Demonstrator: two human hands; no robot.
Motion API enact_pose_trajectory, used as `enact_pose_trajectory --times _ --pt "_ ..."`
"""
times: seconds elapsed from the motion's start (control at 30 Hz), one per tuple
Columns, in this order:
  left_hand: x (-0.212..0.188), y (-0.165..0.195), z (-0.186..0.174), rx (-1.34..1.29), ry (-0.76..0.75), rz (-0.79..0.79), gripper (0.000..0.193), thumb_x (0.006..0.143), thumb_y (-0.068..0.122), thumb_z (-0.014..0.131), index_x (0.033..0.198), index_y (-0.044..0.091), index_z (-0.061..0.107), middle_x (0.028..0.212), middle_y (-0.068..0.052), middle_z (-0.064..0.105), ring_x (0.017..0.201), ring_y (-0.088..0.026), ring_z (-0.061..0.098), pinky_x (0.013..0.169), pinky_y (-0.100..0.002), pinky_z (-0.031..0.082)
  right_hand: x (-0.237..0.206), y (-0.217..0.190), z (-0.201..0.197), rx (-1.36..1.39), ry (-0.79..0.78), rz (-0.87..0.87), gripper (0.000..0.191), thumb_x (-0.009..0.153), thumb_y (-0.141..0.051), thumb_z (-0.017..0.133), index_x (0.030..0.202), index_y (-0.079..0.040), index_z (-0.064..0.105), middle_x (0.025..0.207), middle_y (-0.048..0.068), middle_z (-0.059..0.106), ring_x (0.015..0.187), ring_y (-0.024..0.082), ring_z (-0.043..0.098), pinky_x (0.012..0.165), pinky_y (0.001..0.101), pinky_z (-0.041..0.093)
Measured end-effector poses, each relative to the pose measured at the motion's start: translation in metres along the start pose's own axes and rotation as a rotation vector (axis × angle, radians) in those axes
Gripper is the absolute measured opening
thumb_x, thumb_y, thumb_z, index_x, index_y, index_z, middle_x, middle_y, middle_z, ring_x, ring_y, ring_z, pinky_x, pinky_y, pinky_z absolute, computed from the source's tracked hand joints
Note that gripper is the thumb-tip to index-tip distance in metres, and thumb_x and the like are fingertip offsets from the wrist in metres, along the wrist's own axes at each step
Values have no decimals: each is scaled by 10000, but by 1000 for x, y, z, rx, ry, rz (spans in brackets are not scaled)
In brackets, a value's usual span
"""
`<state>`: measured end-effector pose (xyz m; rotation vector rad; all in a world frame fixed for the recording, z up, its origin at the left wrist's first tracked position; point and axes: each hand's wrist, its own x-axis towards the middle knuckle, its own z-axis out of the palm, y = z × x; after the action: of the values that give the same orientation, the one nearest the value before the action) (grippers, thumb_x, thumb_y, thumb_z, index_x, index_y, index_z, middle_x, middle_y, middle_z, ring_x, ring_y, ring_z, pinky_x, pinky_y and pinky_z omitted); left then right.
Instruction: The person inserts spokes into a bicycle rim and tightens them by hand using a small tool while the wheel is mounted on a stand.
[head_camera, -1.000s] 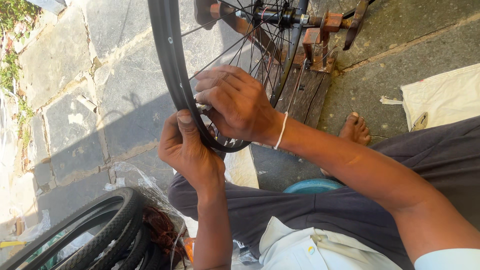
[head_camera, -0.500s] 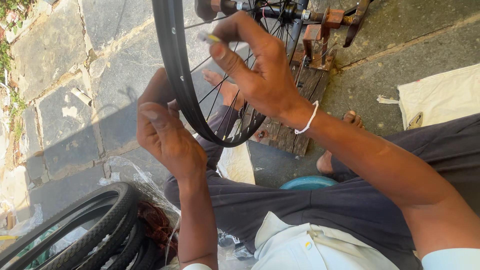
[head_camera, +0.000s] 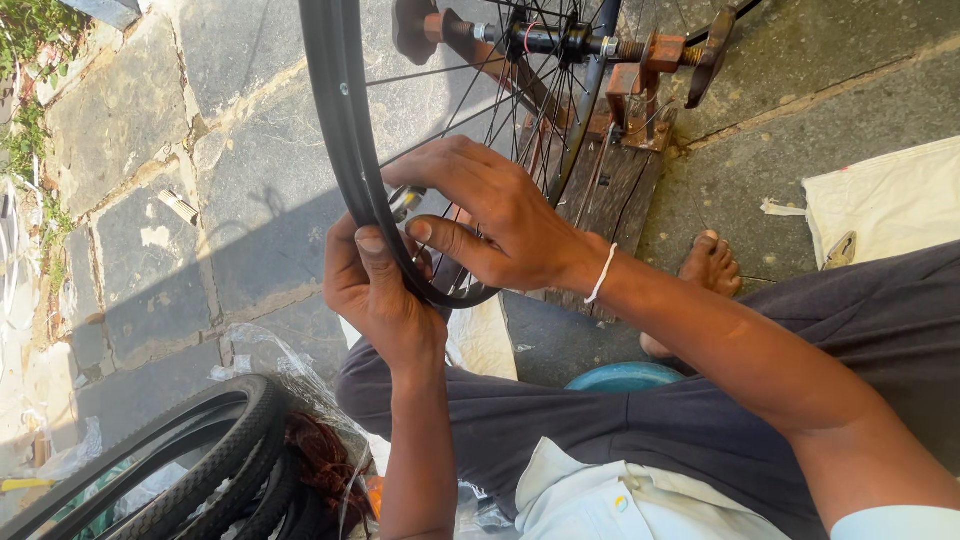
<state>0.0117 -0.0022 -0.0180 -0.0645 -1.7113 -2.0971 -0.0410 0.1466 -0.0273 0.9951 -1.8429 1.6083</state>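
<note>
Both forearms bare, no sleeves to elbow. Right hand (head_camera: 500, 225): thin white band (head_camera: 601, 273) round wrist. Left hand (head_camera: 375, 290): no rings, no band, short nails. Pale light-blue sleeve edge (head_camera: 895, 522) near right corner. Dark grey-purple trousers (head_camera: 700, 410). White shirt hem (head_camera: 610, 495), small button. Right foot (head_camera: 705, 268) bare.

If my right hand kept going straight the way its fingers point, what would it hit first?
Probably the black wheel rim: the right hand points left and its fingertips already sit against it, beside the left hand.
</note>
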Motion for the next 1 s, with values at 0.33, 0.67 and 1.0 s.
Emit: enact_pose_trajectory --times 0.33,0.67,1.0 --pt "2 2 1 -30 -6 18 290 1057 249 704 1134 -29 671 845 -41 641 653 -63 553 564 -200 441 10 10 10 -311 -22 -182 339 947 -83 803 1208 -26 595 1050 89 702 918 240 719 769 365 575" --pt "0 5 0 59 4 94 283 1102 199 724 1047 -79 715 839 -53 638 673 -77 560 590 -198 435 -4 6 28 -230 161 -142 341 940 -24 758 1216 -2 560 1253 182 668 1232 363 685 1061 429 596" --pt "38 49 25 152 -223 183 274 1149 155 727 1306 -45 624 1147 -128 696 1035 -154 687 885 -262 593 9 2 9 -12 140 151 243 1079 -224 683 1226 -45 609 1193 101 689 1000 187 703 921 308 594"
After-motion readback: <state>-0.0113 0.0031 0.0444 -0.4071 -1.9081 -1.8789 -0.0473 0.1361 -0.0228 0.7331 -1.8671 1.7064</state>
